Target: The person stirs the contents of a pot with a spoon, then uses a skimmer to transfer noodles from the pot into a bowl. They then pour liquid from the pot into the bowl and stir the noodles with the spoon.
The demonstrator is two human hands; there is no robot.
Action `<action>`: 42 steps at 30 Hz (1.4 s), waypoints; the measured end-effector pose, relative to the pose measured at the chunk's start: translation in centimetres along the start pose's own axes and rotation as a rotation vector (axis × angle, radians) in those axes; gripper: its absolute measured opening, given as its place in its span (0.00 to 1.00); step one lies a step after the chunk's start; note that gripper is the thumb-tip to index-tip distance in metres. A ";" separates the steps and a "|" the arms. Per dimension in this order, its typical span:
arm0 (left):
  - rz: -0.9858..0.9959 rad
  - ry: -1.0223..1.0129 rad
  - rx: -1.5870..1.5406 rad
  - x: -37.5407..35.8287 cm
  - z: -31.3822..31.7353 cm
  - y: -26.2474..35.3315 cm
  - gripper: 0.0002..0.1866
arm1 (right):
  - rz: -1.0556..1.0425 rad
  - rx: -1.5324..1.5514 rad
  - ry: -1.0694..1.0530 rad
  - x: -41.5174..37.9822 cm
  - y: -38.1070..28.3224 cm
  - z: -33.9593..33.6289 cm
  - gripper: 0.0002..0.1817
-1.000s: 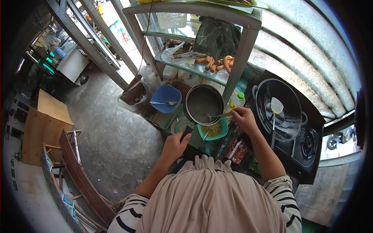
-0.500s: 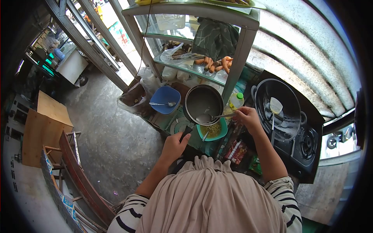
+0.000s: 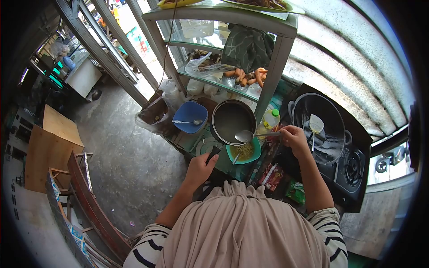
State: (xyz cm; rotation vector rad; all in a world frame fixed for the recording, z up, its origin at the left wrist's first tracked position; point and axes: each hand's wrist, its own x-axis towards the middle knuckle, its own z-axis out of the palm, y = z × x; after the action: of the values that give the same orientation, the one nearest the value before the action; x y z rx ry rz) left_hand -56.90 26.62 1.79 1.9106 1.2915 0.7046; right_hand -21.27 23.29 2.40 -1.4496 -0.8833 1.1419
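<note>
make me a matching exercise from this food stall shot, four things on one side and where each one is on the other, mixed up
Things:
1. saucepan
2. ladle
3. blue bowl
4. carrots

Places:
A. on the glass shelf of the rack
B. held by its handle in the left hand
C. on the counter to the left of the pan, with a spoon in it
D. in the right hand, over the green bowl of noodles

Pairs: 1-B, 2-D, 3-C, 4-A

text: none legible | labels: none legible | packets (image 3: 271, 173): print too small
</note>
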 end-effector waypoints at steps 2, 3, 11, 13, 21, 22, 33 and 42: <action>-0.001 0.001 -0.011 0.1 0.0 -0.3 0.23 | -0.028 -0.023 0.008 -0.3 -0.1 -0.6 0.08; -0.001 0.002 -0.022 0.1 0.0 -0.4 0.23 | -0.030 -0.034 0.011 -0.5 -0.1 -0.9 0.08; -0.045 0.001 -0.026 0.3 -0.9 0.0 0.21 | -0.080 -0.199 0.039 -1.4 -1.2 -2.2 0.08; -0.048 0.007 -0.026 0.3 -1.0 -0.1 0.21 | -0.089 -0.317 0.047 -1.5 -1.2 -2.1 0.09; -0.041 0.020 -0.046 0.3 -0.9 -0.5 0.21 | -0.735 -0.965 -0.063 -1.8 2.9 2.6 0.08; -0.040 0.020 -0.046 0.3 -0.9 -0.4 0.21 | -0.791 -1.111 -0.206 -1.9 3.4 2.9 0.12; -0.048 0.022 -0.060 0.0 -0.8 -1.1 0.22 | -0.910 -1.360 -0.519 -2.0 5.9 2.1 0.21; -0.055 0.028 -0.068 -0.1 -1.2 -1.0 0.22 | -0.487 -0.754 0.159 -1.7 7.6 3.2 0.06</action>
State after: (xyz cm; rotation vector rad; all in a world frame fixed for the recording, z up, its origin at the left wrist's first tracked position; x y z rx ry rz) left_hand -58.39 27.02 1.72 1.8098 1.3159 0.7405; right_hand -25.22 21.20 -4.77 -1.7364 -1.5436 0.3176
